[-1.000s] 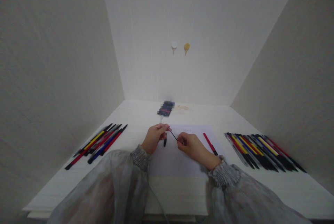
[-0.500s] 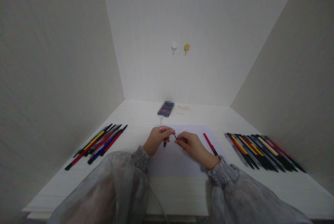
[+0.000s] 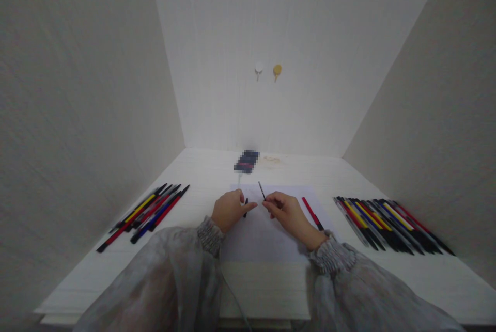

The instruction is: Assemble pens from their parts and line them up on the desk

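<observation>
My right hand (image 3: 282, 210) pinches a thin dark stick that looks like a pen refill (image 3: 261, 189), its upper end pointing up and away to the left. My left hand (image 3: 231, 209) is close beside it, fingers curled and thumb stretched toward the right hand. A short black pen part (image 3: 246, 212) shows above and below the left thumb and seems held in the curled fingers, which are mostly hidden. Both hands are over a white sheet of paper (image 3: 267, 244). A red pen with a black end (image 3: 311, 211) lies on the sheet, right of my right hand.
Several pens in red, blue, yellow and black lie in a group (image 3: 149, 210) at the left. A longer row of pens (image 3: 387, 223) lies at the right. A dark blurred object (image 3: 247, 161) is at the back. Two hooks, white (image 3: 258, 68) and yellow (image 3: 277, 70), hang on the wall.
My left hand has drawn back slightly to the left, away from the refill. In my right hand the refill now stands more fully in view, pointing upward.
</observation>
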The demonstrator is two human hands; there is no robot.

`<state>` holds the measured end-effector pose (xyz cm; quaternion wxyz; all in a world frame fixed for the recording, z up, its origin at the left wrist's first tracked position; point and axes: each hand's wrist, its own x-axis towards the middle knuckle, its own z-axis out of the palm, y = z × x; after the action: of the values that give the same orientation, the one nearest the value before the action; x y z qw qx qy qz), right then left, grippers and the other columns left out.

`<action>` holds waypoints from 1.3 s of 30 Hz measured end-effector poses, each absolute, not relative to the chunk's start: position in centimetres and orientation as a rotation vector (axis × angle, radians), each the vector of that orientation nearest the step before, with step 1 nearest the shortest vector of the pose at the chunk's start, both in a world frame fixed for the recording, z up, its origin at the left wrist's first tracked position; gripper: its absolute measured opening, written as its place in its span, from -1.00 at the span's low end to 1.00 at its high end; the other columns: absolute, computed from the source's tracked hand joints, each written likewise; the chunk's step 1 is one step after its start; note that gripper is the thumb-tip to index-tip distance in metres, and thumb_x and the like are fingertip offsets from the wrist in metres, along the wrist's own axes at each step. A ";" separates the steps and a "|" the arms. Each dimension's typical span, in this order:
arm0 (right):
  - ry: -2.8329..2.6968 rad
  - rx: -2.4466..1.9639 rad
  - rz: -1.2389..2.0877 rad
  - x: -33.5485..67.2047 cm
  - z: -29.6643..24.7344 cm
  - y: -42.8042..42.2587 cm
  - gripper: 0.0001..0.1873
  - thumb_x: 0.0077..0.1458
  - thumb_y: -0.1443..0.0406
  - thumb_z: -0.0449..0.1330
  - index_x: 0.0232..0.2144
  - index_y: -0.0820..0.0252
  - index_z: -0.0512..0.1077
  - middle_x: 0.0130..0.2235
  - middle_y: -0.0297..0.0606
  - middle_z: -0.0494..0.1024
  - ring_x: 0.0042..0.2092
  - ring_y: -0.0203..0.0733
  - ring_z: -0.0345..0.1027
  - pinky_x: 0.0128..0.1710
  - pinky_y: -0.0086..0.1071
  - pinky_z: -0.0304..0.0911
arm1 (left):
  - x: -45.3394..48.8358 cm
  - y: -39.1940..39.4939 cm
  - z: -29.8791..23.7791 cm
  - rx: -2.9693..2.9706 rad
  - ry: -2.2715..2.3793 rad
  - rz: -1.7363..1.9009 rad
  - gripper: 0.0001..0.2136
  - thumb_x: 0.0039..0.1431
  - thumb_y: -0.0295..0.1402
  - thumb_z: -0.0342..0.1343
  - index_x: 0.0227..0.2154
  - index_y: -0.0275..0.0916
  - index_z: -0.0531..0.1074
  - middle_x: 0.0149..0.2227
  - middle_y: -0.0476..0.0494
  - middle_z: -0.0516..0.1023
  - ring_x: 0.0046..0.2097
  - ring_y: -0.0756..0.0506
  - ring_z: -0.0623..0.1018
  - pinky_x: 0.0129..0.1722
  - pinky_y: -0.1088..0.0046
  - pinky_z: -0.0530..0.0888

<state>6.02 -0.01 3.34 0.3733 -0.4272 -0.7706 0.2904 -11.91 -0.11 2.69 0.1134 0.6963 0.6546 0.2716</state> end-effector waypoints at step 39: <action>-2.169 -1.093 0.657 6.2 3.5 -0.4 -0.81 -0.05 0.25 0.07 -0.50 0.24 0.41 -0.61 -0.37 0.34 -0.58 -0.40 0.09 -0.60 -0.52 -0.02 | -11.0 0.2 4.0 0.828 0.768 1.403 -0.81 -0.01 -0.29 0.06 -0.35 -0.29 0.29 -0.35 -0.15 0.48 -0.35 0.03 0.49 -0.40 0.59 0.40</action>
<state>6.23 -0.37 3.55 0.3076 -0.4135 -0.8202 0.2483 -10.98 0.24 4.01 0.6211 0.3604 0.3343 0.6104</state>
